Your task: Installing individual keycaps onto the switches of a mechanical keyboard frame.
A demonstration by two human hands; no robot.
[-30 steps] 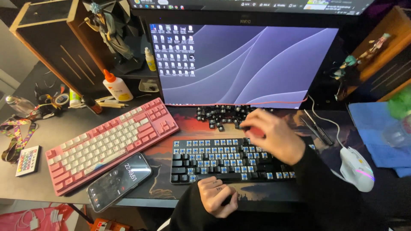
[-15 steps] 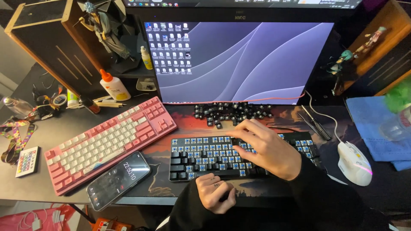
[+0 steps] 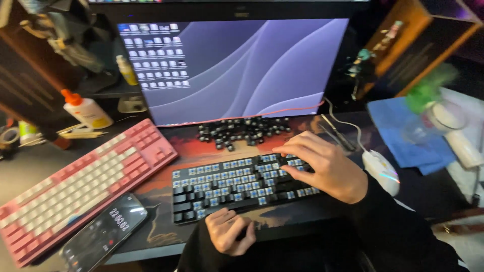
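Black keyboard (image 3: 237, 189): the landmark; lies on the counter (image 3: 45, 166) in front of the monitor, most keycaps off, blue switches bare, a few dark caps left along its left edge.
Right hand (image 3: 322, 163): rests palm down on the right end of the black keyboard, fingers spread and bent, fingertips (image 3: 282, 151) touching the upper rows; grip loose and open, nothing seen held in it.
Left hand (image 3: 229, 231): at the near edge of the black keyboard, just below its lower row; fingers curled inward into a half-closed grip; whether it holds anything cannot be told.
Loose keycaps (image 3: 242, 130): black heap just behind the black keyboard, between it and the monitor.
Monitor (image 3: 242, 70): upright behind the black keyboard, purple wave wallpaper, icons in rows at its left.
Pink keyboard (image 3: 80, 186): left of the black keyboard, set at an angle, pink and white caps all on; near but apart.
Phone (image 3: 103, 234): front left of the black keyboard, beside the pink keyboard's near end, screen lit.
Mouse (image 3: 381, 170): white, just right of the black keyboard, partly hidden by the right wrist.
Glue bottle (image 3: 88, 110): white with orange cap, far left behind the pink keyboard.
Blue cloth (image 3: 403, 131): right of the black keyboard, beyond the mouse.
Obstruction: right hand and black sleeve (image 3: 398, 221) cover the black keyboard's right end.
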